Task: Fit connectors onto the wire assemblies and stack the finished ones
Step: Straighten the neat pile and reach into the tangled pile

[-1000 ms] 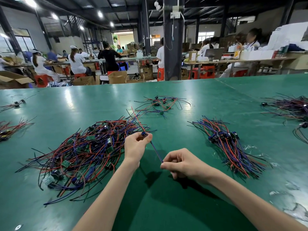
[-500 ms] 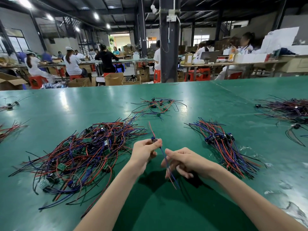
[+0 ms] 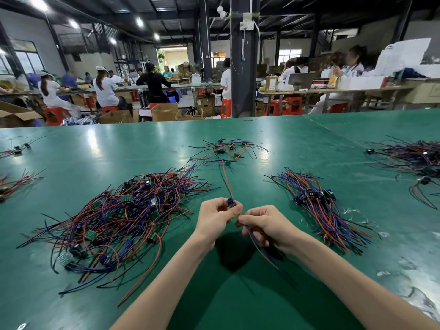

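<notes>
"So, where is the connector [image 3: 230, 201]?"

"Right in the middle, held above the tabletop [image 3: 285, 144]. It's a small blue piece, pinched between the thumb and curled fingers of the left hand [image 3: 215, 219]. A red wire [image 3: 226, 177] runs up and away from it."

"And the right hand [image 3: 264, 225]?"

"Just beside the left, with their fingertips nearly meeting. Its thumb and forefinger pinch the blue and red leads [image 3: 259, 248] just below the connector, and the other fingers are curled under. The leads trail down from it toward the person."

"So both hands are closed on that one assembly?"

"Yes, one on the connector and one on the leads."

"What lies around them?"

"To the left is a big tangled pile [image 3: 119, 217] of red, blue and black wires with small green boards among them. To the right is a tidier stack [image 3: 319, 206], wires lying roughly parallel and blue connectors bunched together. Beyond the hands sits a small loose cluster [image 3: 226, 151], and a dark heap [image 3: 409, 156] lies at the far right edge."
</notes>
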Demonstrator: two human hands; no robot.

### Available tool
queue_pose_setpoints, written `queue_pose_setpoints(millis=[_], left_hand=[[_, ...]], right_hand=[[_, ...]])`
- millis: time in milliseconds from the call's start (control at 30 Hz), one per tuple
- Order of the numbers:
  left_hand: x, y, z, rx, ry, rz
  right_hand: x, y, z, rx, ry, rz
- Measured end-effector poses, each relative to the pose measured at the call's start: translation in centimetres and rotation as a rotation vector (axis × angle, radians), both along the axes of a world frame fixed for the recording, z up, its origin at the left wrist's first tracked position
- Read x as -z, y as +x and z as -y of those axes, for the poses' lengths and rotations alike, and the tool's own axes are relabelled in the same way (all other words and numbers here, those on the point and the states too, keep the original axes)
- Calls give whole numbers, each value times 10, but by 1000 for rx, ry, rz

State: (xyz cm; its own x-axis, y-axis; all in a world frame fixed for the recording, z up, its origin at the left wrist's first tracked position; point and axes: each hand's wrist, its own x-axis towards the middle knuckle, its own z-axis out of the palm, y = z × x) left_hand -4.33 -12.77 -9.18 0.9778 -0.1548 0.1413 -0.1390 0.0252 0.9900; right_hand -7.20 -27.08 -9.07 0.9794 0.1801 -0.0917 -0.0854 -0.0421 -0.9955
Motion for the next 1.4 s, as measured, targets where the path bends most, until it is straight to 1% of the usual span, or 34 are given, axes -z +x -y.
queue_pose_setpoints(millis=[167,367,567,700,867,967,1067,1167,1233,1300,1400], left_hand=[[0,20,-19,-221,-61,2],[2,36,-41,-370,0,42],[5,41,-48,-436,63,72],[7,42,-48,-435,70,75],[12,38,-43,-391,37,27],[9,35,-38,-320,-110,-96],[4,32,-34,-263,-261,-214],[1,27,-28,-163,-324,-273],[2,22,-22,-79,-298,-286],[5,16,-14,18,-272,-299],[7,7,-3,114,-305,-298]], right_hand=[[0,-6,-1,-84,-28,-3],[-5,-10,-1,-211,-100,-8],[-5,-11,-2,-228,-141,6],[-3,-10,-1,-242,-85,-61],[-2,-9,2,-289,-74,-99],[-5,-9,7,-356,-71,-101],[-11,-7,8,-422,-137,-95],[-13,-2,9,-487,-134,-163],[-9,0,8,-438,-101,-154],[-3,2,4,-301,-11,-97],[6,5,0,-106,140,-32]])
